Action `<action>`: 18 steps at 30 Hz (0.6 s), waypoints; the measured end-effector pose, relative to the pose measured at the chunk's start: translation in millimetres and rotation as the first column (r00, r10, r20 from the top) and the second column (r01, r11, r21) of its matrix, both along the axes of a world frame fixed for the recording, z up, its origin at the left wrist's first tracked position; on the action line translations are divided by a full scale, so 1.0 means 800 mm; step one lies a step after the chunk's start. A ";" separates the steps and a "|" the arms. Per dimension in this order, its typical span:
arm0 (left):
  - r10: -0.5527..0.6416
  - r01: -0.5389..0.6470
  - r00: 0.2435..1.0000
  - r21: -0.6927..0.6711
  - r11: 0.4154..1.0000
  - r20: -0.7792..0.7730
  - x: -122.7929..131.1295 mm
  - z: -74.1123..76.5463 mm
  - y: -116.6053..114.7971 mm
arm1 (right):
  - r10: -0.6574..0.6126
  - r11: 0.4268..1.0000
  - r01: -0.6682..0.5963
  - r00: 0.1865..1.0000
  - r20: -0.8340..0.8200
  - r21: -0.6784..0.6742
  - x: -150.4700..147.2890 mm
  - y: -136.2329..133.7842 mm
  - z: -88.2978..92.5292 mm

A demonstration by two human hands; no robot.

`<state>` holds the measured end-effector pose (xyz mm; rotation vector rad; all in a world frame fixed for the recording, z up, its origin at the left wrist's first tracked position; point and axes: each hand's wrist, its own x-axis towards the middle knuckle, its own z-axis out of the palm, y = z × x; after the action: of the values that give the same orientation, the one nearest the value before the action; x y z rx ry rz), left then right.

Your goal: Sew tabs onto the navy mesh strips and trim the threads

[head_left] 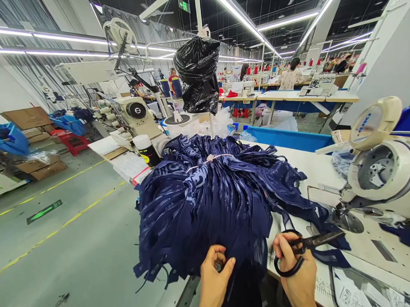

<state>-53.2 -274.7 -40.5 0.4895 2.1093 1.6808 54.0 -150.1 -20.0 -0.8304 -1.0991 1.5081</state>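
Observation:
A big bundle of navy fabric pieces, tied round the middle with a pale cord, lies spread over the white table and hangs off its front edge. At the bundle's lower front is my left hand, its fingers curled and the thumb standing apart from them; I see nothing held in it. My right hand grips black-handled scissors by the loops. Their dark blades point right, over navy strips beside the sewing machine.
A white-and-black thread cone stands left of the bundle, near another sewing machine. Behind hangs a black plastic bag. Paper labels lie at the front right. A red stool and cardboard boxes stand left. People work farther back.

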 end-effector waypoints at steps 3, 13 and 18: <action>-0.062 0.060 0.998 -0.074 0.995 -0.027 0.003 0.006 0.000 | -0.005 1.000 0.005 1.000 0.007 -0.005 0.000 -0.001 0.001; 0.026 -0.054 0.980 -0.137 0.989 -0.199 0.014 0.013 0.011 | 0.024 0.999 -0.025 0.999 0.026 0.024 0.000 -0.002 0.003; -0.129 0.117 0.986 0.111 0.987 0.104 0.014 0.021 0.002 | 0.026 0.999 -0.026 1.000 0.010 0.032 0.000 -0.002 0.002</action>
<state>-42.2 -273.4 -24.0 0.5333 1.8804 1.7134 54.2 -151.5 -18.6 -0.8049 -1.1428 1.5052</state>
